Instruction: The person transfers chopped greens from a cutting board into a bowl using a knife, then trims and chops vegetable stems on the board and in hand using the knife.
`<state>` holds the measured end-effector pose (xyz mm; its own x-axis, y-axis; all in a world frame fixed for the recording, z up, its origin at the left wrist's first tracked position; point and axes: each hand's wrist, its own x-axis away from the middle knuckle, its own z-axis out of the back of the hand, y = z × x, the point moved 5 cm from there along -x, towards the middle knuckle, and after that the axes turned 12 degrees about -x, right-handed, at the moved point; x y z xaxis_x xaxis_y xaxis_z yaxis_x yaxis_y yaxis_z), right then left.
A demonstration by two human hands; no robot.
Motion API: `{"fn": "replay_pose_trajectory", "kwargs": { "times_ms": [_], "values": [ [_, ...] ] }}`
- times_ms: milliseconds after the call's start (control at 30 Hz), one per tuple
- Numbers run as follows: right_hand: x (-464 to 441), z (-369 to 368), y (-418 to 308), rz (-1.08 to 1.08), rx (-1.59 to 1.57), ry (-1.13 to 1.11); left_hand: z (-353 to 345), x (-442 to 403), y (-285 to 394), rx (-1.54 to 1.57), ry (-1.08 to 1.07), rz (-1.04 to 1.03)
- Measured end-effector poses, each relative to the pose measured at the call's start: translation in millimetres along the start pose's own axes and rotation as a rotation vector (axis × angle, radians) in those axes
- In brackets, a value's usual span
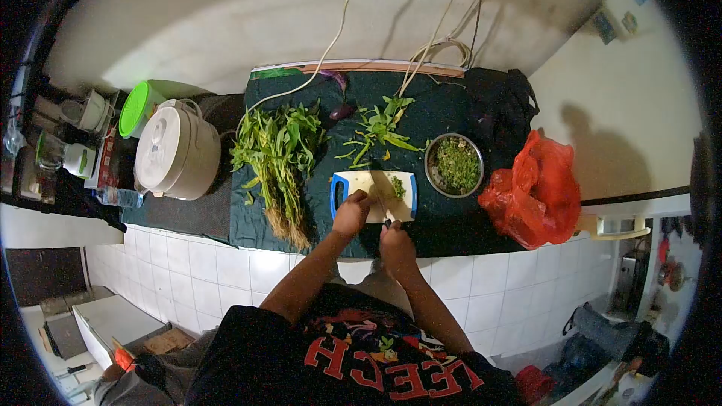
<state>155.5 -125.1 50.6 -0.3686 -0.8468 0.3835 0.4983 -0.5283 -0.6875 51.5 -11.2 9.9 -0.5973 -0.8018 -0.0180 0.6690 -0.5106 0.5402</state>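
Observation:
A white cutting board with blue ends lies on the dark green tablecloth in front of me. My right hand is wrapped round the dark handle of a knife, its blade pointing away over the board. On the board's left half rests my left hand, its fingers closed; whatever they may hold is hidden. Chopped greens form a small pile right of the blade. A steel bowl full of chopped greens stands to the right. Behind the board lie loose leafy stems.
A large bunch of rooted greens lies at left. An eggplant sits at the back, near a hanging cable. A red plastic bag occupies the right end. A white rice cooker stands far left. A person's leg shows lower left.

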Motion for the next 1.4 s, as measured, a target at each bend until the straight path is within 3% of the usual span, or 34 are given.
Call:
{"fn": "replay_pose_trajectory", "kwargs": {
  "times_ms": [133, 333, 633, 867, 967, 1167, 1233, 1400],
  "values": [
    [5, -18, 15, -0.117, 0.049, -0.034, -9, 0, -11, 0.032, 0.024, -0.016],
    [-6, -8, 8, 0.010, -0.009, -0.028, -3, 10, -3, -0.108, 0.068, -0.114],
    [5, -19, 11, -0.076, 0.025, 0.016, 2, 10, -6, -0.044, 0.109, -0.170],
    [6, -17, 3, -0.059, 0.055, -0.040, 2, 8, -13, 0.063, 0.060, -0.024],
    [3, -23, 13, -0.131, 0.097, -0.017, 3, 10, -8, -0.039, 0.097, -0.141],
    [3, -16, -2, 0.067, 0.069, -0.002, 6, 12, -7, -0.229, 0.068, -0.142],
    [7, -28, 10, -0.061, 0.113, 0.004, 9, 12, -9, -0.221, 0.039, -0.162],
    [-1, -28, 11, -0.053, 0.114, 0.030, 18, 15, -7, -0.247, 0.027, -0.088]
  ]
}}
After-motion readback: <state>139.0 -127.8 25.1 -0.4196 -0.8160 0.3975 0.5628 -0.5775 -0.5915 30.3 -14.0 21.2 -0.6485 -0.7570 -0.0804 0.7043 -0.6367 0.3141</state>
